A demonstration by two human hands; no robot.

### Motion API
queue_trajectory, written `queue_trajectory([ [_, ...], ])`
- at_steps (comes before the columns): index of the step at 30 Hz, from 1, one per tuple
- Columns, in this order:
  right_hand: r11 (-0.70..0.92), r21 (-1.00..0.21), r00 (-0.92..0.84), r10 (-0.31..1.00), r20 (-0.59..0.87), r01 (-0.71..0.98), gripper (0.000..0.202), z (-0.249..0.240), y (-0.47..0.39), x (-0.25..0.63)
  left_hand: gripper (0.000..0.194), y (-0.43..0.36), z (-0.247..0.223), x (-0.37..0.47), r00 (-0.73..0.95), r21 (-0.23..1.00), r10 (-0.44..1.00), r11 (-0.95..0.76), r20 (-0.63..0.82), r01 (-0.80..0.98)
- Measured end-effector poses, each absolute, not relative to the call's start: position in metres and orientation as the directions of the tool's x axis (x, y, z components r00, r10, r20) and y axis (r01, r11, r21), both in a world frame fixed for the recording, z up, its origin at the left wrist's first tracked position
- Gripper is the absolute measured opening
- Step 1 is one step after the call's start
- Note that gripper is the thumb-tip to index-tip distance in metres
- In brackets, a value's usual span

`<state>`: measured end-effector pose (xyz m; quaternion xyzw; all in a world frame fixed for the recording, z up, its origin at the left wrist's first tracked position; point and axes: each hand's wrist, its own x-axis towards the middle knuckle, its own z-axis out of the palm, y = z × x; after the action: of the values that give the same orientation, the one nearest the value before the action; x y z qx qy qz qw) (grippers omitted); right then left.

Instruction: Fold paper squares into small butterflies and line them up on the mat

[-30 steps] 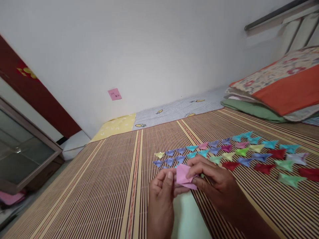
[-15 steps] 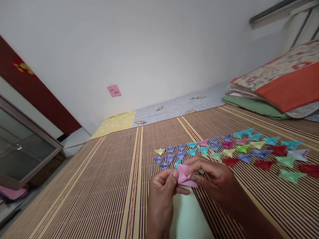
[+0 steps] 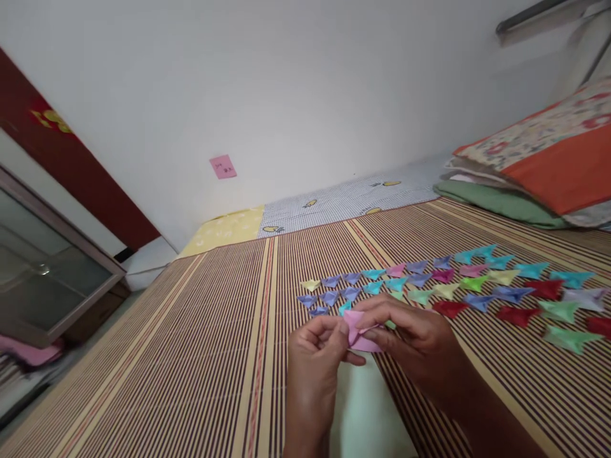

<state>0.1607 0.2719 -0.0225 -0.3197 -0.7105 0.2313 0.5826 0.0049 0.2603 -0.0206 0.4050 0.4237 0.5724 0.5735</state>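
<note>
A partly folded piece of pink paper [image 3: 363, 343] is held between both hands near the bottom centre. My left hand [image 3: 317, 356] pinches its left edge between thumb and fingers. From the right, my right hand [image 3: 415, 337] grips the paper, its thumb below and fingers over the top. Just behind the hands, small folded paper shapes lie in rows, among them a yellow one [image 3: 310, 285], a dark red one [image 3: 518, 316] and a light green one [image 3: 571, 339]. The right hand hides part of these rows.
The shapes lie on a striped mat [image 3: 214, 331]. Folded bedding [image 3: 548, 159] is stacked at the right. A pink note [image 3: 223, 166] is on the wall. At the left stands a glass-fronted cabinet [image 3: 48, 267]. Something pale green [image 3: 370, 407] lies below the hands.
The view has shifted slightly, so the scene sits a little further right. Both hands still hold the pink paper, and the right fingers have moved slightly over it.
</note>
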Motion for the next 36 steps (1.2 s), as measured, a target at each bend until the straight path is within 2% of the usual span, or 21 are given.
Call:
queue_trajectory([
  [4,0.731,-0.605,-0.067,0.653,0.754,0.316,0.015,-0.0247,0.2719,0.1592,0.029,0.2620,-0.0210,0.0047,-0.063,0.950,0.997,0.018,-0.039,-0.311],
  [9,0.786,-0.535,-0.149,0.596,0.789,0.310,0.015,-0.0268,0.2732,0.1594,0.026,0.2613,-0.0204,0.0057,-0.079,0.957,0.997,-0.014,-0.010,-0.289],
  [15,0.769,-0.567,-0.163,0.626,0.763,0.296,0.016,-0.0277,0.2716,0.1579,0.022,0.2602,-0.0238,0.0056,-0.093,0.957,0.995,-0.068,0.043,-0.281],
  [22,0.757,-0.588,-0.110,0.635,0.765,0.285,0.012,-0.0285,0.2719,0.1534,0.024,0.2613,-0.0205,0.0045,-0.090,0.941,0.995,-0.065,0.037,-0.333],
  [31,0.767,-0.590,-0.102,0.627,0.772,0.252,0.013,-0.0272,0.2704,0.1535,0.029,0.2601,-0.0166,0.0043,-0.013,0.875,1.000,0.014,-0.023,-0.484],
  [36,0.763,-0.600,-0.143,0.639,0.756,0.239,0.011,-0.0308,0.2716,0.1528,0.027,0.2584,-0.0143,0.0028,0.038,0.887,0.999,0.031,-0.015,-0.462],
])
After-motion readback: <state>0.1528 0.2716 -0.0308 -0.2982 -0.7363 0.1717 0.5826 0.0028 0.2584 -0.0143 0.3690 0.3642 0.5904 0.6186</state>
